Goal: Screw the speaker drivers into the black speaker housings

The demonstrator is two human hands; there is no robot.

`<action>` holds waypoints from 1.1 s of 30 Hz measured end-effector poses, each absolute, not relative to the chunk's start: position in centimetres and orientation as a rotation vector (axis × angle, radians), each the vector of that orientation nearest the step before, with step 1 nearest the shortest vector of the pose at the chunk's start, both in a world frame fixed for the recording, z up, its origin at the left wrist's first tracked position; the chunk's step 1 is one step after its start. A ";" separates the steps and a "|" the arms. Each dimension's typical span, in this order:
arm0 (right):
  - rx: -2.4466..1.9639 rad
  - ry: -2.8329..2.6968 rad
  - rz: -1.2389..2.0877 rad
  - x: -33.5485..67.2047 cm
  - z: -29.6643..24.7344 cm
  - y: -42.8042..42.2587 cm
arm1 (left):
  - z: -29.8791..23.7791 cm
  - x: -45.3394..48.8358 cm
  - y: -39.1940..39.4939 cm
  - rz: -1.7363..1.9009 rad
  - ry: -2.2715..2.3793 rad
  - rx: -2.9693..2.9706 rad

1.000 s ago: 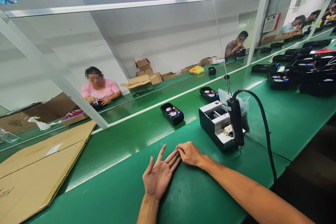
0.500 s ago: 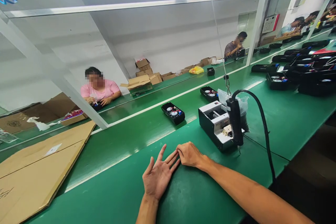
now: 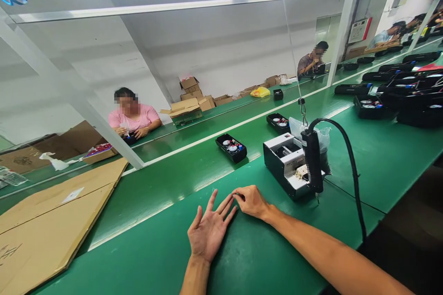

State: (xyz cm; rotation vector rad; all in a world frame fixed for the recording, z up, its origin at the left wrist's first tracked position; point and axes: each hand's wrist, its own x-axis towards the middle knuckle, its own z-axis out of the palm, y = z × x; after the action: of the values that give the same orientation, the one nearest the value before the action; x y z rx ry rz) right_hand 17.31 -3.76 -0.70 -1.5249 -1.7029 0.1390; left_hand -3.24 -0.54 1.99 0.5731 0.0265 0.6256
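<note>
The left hand (image 3: 210, 229) lies palm up and open on the green workbench (image 3: 148, 226), holding nothing. The right hand (image 3: 252, 202) rests with fingers curled, and whether it pinches a small part cannot be told. To the right, the black electric screwdriver (image 3: 312, 161) hangs before the screw feeder (image 3: 282, 161); it should handle light and stiff, best gripped around the barrel.

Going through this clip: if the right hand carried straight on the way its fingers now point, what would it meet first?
The right hand would probably meet the fingers of the left hand first, as they lie right in its line, though depth is hard to judge from this view.
</note>
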 end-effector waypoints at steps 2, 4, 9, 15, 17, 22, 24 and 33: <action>-1.505 -1.746 0.137 17.3 -0.8 -3.8 | 1.9 -3.3 -0.4 0.634 0.024 0.577; -1.497 -1.787 0.128 17.3 -1.0 -3.8 | 1.8 -3.3 -0.4 0.645 0.035 0.580; -1.547 -1.829 0.093 17.3 -1.1 -3.8 | 1.9 -3.1 -0.6 0.636 0.044 0.574; -1.619 -1.797 0.079 17.3 -1.1 -3.7 | 1.8 -3.2 -0.6 0.595 0.028 0.589; -1.623 -1.784 0.083 17.3 -1.0 -3.6 | 1.8 -3.2 -0.5 0.590 0.016 0.596; -1.627 -1.741 0.101 17.4 -0.8 -3.6 | 1.9 -3.2 -0.5 0.580 0.016 0.621; -1.630 -1.723 0.105 17.5 -0.7 -3.6 | 2.0 -3.2 -0.6 0.580 0.016 0.625; -1.602 -1.740 0.113 17.6 -0.6 -3.6 | 2.2 -3.1 -0.7 0.594 0.035 0.619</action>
State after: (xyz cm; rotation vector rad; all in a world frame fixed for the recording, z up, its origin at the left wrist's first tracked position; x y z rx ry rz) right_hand 17.57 -3.59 -0.55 -1.6016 -1.7396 0.1131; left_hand -3.14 -0.69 2.22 0.6191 0.0350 0.5942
